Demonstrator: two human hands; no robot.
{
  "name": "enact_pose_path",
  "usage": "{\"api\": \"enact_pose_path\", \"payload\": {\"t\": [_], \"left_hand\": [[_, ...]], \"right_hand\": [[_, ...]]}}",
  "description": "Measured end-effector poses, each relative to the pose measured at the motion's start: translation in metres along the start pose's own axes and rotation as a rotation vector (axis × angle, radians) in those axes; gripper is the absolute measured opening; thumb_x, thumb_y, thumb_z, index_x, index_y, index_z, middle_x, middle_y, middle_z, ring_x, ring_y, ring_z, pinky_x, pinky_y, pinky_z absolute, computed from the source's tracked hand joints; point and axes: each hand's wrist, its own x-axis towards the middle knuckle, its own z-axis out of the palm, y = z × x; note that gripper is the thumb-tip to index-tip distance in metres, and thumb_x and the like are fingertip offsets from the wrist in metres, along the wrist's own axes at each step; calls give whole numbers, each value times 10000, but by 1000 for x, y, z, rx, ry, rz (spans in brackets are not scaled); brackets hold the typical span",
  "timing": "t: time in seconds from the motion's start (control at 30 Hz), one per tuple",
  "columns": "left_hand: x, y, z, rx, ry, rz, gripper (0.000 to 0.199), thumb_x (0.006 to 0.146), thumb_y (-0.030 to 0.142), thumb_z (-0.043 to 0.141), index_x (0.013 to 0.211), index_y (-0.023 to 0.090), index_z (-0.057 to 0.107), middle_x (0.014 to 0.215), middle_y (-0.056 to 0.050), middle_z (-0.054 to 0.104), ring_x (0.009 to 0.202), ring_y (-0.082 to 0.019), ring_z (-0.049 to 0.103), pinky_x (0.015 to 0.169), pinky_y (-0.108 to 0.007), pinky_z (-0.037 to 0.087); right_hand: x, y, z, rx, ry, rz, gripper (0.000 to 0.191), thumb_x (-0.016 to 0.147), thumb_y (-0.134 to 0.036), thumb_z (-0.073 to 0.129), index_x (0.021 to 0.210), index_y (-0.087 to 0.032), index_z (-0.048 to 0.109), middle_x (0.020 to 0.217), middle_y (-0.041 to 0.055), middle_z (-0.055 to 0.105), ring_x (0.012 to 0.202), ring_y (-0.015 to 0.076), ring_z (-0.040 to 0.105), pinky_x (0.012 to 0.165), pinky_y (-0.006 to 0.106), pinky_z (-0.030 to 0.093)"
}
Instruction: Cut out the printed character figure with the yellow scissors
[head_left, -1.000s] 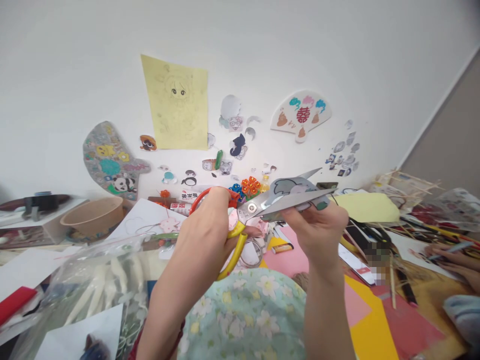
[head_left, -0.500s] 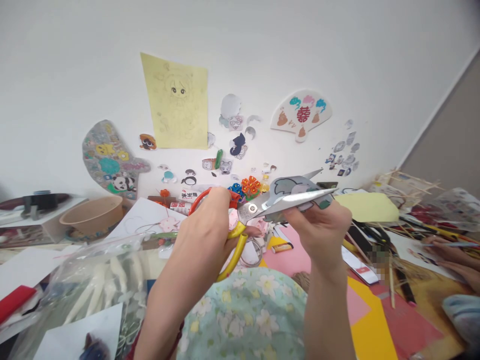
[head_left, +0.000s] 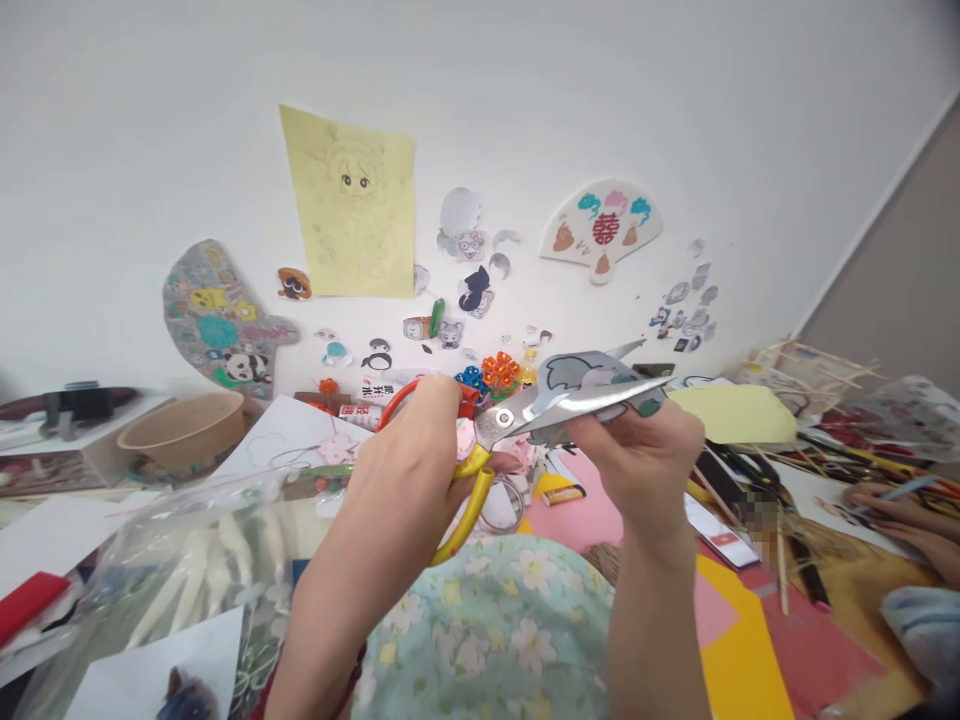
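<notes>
My left hand (head_left: 412, 450) is closed around the handles of a pair of scissors (head_left: 502, 418), one handle red and the other yellow. The blades point to the right and stand apart, with a grey cartoon paper cutout (head_left: 581, 372) between them. My right hand (head_left: 645, 450) pinches that cutout from below and behind, near the blade tips; its far fingers are partly hidden by the paper. Both hands are raised above a floral cloth (head_left: 495, 630) at my front.
Pink paper (head_left: 592, 515), a glue stick (head_left: 562, 494), a phone (head_left: 720, 530) and a clear plastic bag (head_left: 150, 580) crowd the table. A brown bowl (head_left: 184, 430) stands left. Another person's hand (head_left: 892, 510) holds a pen at the right. Drawings hang on the wall.
My hands, the scissors and the cutout stay almost where they were. At the right, the other person's hand and pen have shifted slightly.
</notes>
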Motion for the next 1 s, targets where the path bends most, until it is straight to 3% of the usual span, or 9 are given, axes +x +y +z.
{"api": "enact_pose_path", "payload": {"t": [0.3,0.5,0.63,0.8,0.9,1.0], "left_hand": [[1,0,3,-17,15,-13,267,965,479,518,1018,252,389,918,-65,632,694,-260,629,543,-323,391],[5,-3,7,-135,100,27,477,918,600,561,1125,210,381,1121,-159,618,999,-329,649,725,-399,487],[6,-15,7,-166,68,34,547,883,624,610,1148,200,390,1174,-173,596,1029,-327,631,808,-443,503],[7,-26,11,-16,192,63,557,896,609,596,1190,177,404,1152,-177,589,994,-343,616,816,-488,487],[7,-27,12,99,270,113,575,893,615,583,1190,156,403,1122,-192,587,1003,-387,600,817,-530,467],[6,-25,10,124,276,108,622,869,617,611,1215,154,383,1134,-193,583,1030,-405,589,823,-535,455]], "right_hand": [[2,-2,-1,7,7,17,253,826,-73,690,645,-221,596,565,-66,429,555,97,413,607,249,428],[5,-4,3,30,-7,54,254,839,-79,684,637,-207,600,590,-64,503,579,87,468,582,216,425],[5,-4,7,56,-34,72,248,855,-99,679,641,-193,594,589,-60,511,572,84,476,564,214,412],[6,-7,17,24,-39,137,419,874,-155,658,538,-181,408,541,-60,343,515,65,330,478,217,298],[7,-10,22,26,-13,169,340,876,-166,646,576,-182,485,552,-52,422,533,77,399,493,208,358],[4,-11,26,36,29,194,318,877,-194,662,593,-182,520,547,-52,438,534,83,414,491,209,372]]}}
